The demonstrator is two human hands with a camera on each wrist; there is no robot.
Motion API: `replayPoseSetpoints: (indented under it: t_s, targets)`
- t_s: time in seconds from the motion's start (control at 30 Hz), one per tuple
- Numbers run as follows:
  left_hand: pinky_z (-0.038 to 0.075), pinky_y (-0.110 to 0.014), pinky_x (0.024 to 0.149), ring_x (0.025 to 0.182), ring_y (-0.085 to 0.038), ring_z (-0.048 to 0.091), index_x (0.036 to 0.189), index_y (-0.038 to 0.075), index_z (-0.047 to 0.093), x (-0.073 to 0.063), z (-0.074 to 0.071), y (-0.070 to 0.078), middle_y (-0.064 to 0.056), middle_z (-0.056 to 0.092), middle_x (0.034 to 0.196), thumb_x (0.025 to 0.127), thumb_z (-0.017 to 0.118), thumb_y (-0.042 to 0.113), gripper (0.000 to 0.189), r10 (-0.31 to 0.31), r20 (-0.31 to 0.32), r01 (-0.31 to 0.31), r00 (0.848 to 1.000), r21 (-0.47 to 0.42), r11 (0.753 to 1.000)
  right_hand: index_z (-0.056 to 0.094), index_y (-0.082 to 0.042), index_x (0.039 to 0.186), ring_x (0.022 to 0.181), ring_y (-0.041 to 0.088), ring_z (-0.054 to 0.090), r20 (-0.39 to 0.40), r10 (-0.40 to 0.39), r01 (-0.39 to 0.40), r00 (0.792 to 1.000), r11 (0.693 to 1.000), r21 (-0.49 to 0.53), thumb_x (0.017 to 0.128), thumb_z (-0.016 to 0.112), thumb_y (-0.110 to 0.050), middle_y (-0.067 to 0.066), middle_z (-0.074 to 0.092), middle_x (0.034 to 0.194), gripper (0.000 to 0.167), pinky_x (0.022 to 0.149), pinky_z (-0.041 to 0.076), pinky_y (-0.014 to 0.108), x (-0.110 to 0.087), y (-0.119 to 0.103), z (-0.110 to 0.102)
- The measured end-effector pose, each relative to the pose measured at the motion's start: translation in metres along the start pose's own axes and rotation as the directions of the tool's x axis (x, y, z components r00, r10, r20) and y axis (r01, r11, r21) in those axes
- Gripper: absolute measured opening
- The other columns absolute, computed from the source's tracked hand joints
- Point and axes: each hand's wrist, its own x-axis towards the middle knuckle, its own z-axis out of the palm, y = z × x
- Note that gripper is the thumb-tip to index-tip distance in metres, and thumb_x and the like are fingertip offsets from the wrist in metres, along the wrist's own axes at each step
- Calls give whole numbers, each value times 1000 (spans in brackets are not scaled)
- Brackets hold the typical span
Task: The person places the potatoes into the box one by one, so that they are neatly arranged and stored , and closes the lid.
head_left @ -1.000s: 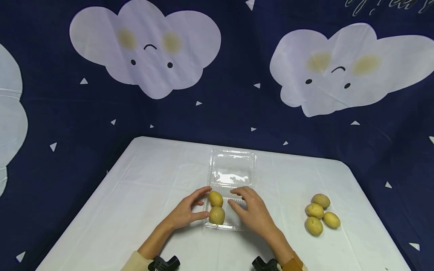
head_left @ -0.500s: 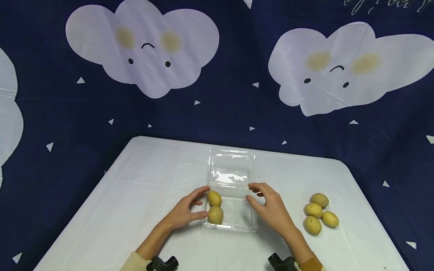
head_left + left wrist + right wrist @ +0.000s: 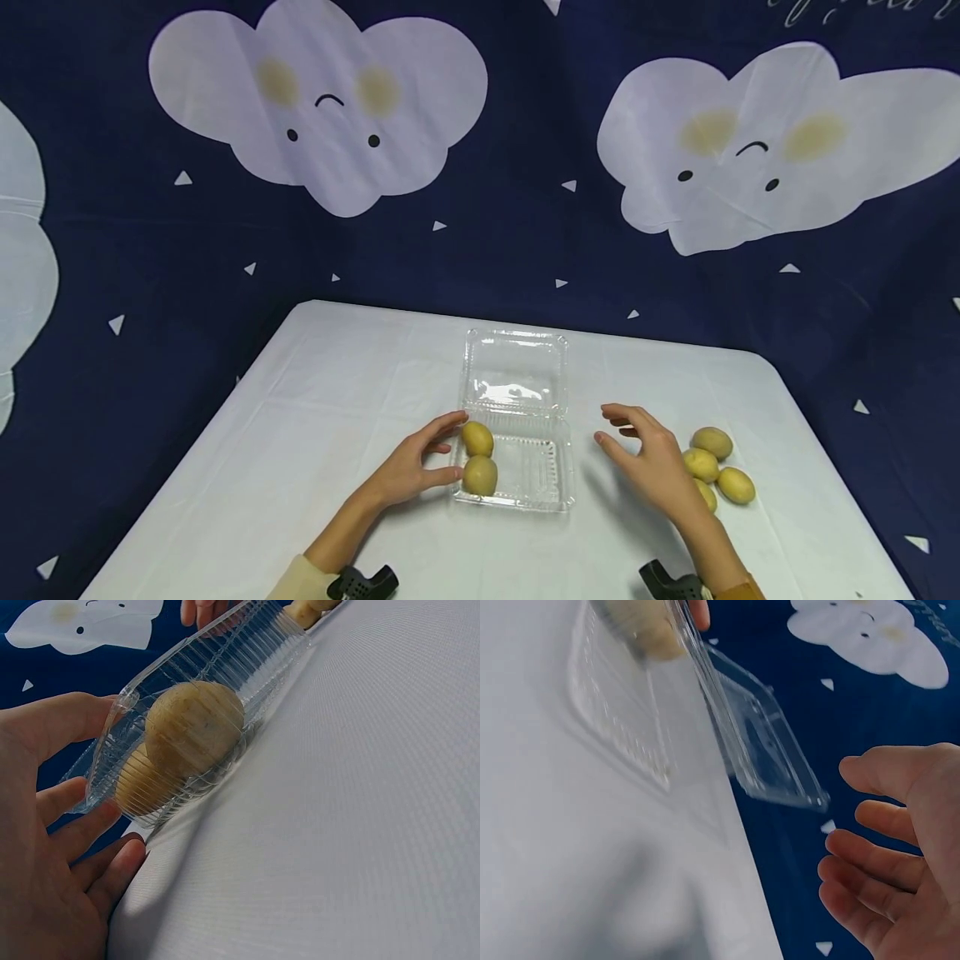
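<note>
A clear plastic clamshell container (image 3: 525, 471) lies opened out on the white table, its lid (image 3: 515, 367) folded back. Two potatoes (image 3: 480, 476) sit one behind the other along the left side of its base. My left hand (image 3: 416, 465) rests at the container's left edge, thumb and fingers spread; in the left wrist view its fingertips (image 3: 109, 814) are right at the clear wall. Between the container and a group of several potatoes (image 3: 736, 486) on the right, my right hand (image 3: 652, 467) hovers over the table with loosely bent fingers and holds nothing. It partly hides that group.
The white-covered table (image 3: 360, 375) has rounded far corners. Behind it hangs a dark blue cloth (image 3: 525, 250) with printed clouds and small white triangles. A black wrist device (image 3: 363, 583) sits at the left sleeve, with another (image 3: 671, 581) at the right.
My right hand has moved from over the container's base to the right, towards the potato group. The left hand, container and its two potatoes have stayed in place.
</note>
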Motion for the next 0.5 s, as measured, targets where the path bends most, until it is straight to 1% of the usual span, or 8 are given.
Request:
replayPoseSetpoints:
  t_s: [0.1, 0.23, 0.33, 0.37, 0.5]
  targets:
    - [46, -38, 105, 135, -16, 43, 146, 23, 33, -1, 1, 0, 11, 39, 149, 80, 74, 35, 79, -1, 1, 1, 1000, -5, 1000, 57, -24, 124, 103, 17, 62, -6, 24, -24, 1000, 1000, -18, 88, 63, -44, -7, 62, 120, 42, 86, 54, 38, -2, 10, -8]
    - [46, -38, 105, 135, -17, 43, 147, 22, 33, -1, 1, -1, 10, 39, 149, 80, 74, 34, 79, 8, 1, -8, 1000, -7, 1000, 56, -25, 125, 105, 14, 59, -27, 46, -47, 999, 998, -41, 88, 63, -44, -7, 61, 121, 42, 87, 51, 29, -5, 25, -22]
    - [46, -37, 105, 135, -17, 43, 147, 22, 33, -1, 1, -1, 9, 39, 149, 80, 74, 34, 79, 9, 4, -9, 1000, -7, 1000, 57, -23, 125, 104, 19, 59, -56, 54, -57, 997, 997, -57, 88, 64, -42, -4, 61, 120, 42, 85, 50, 25, -7, 36, -34]
    - [46, -37, 105, 135, -17, 43, 146, 22, 33, -1, 1, -2, 9, 39, 149, 80, 74, 34, 79, 11, 3, -11, 1000, -6, 1000, 57, -22, 125, 105, 20, 59, -58, 59, -62, 997, 997, -53, 88, 64, -41, -2, 61, 120, 43, 85, 51, 26, -8, 39, -38]
    - [46, -37, 105, 134, -17, 44, 146, 22, 33, 0, 0, -2, 9, 40, 149, 79, 75, 34, 80, 10, 0, -10, 1000, -4, 1000, 57, -21, 126, 106, 22, 58, -54, 114, -116, 992, 992, -54, 88, 63, -43, -1, 61, 122, 45, 82, 50, 14, -12, 51, -51]
